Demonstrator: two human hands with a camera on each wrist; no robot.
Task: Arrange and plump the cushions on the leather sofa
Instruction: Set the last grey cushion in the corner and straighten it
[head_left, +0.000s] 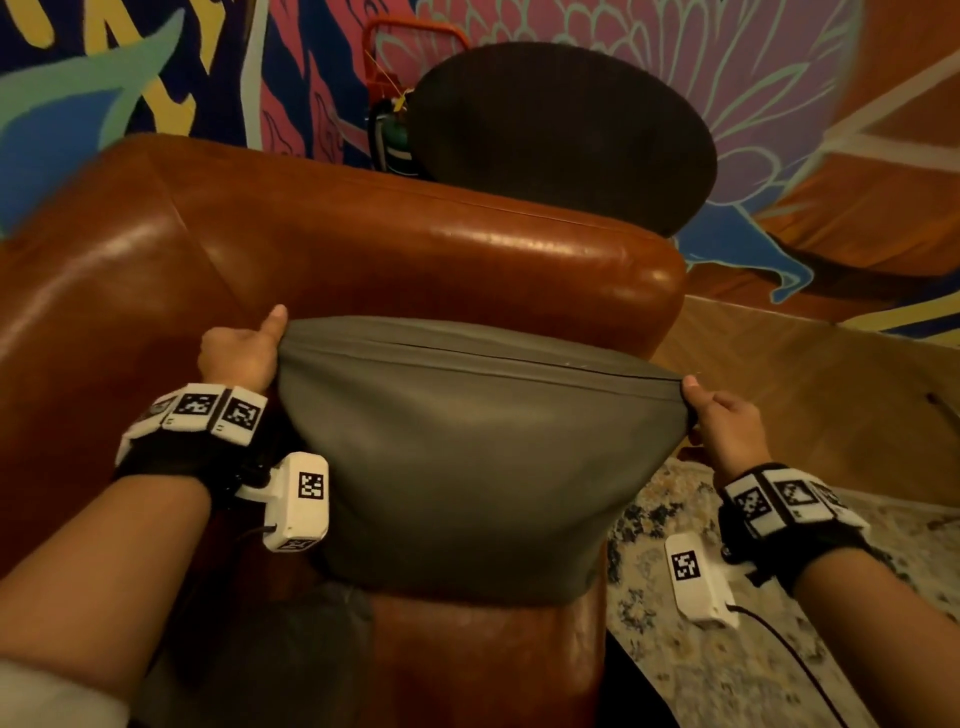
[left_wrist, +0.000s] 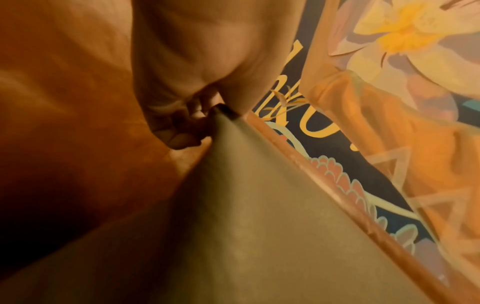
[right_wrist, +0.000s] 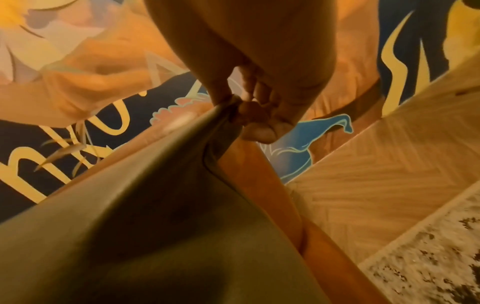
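Note:
A grey leather cushion (head_left: 467, 452) stands upright at the right end of the brown leather sofa (head_left: 322, 244), in front of its armrest. My left hand (head_left: 244, 353) pinches the cushion's top left corner (left_wrist: 221, 111), thumb up. My right hand (head_left: 722, 421) pinches the top right corner (right_wrist: 228, 107). The cushion (left_wrist: 246, 226) hangs stretched between both hands, its seam running along the top. In the right wrist view the cushion (right_wrist: 155, 205) creases below the pinch. A second grey cushion (head_left: 311, 623) lies low on the seat, mostly hidden.
A dark round chair back (head_left: 561, 135) stands behind the armrest, against the painted mural wall (head_left: 779, 78). To the right lie wooden flooring (head_left: 810, 384) and a patterned rug (head_left: 727, 675). A cable trails from the right wrist camera (head_left: 696, 577).

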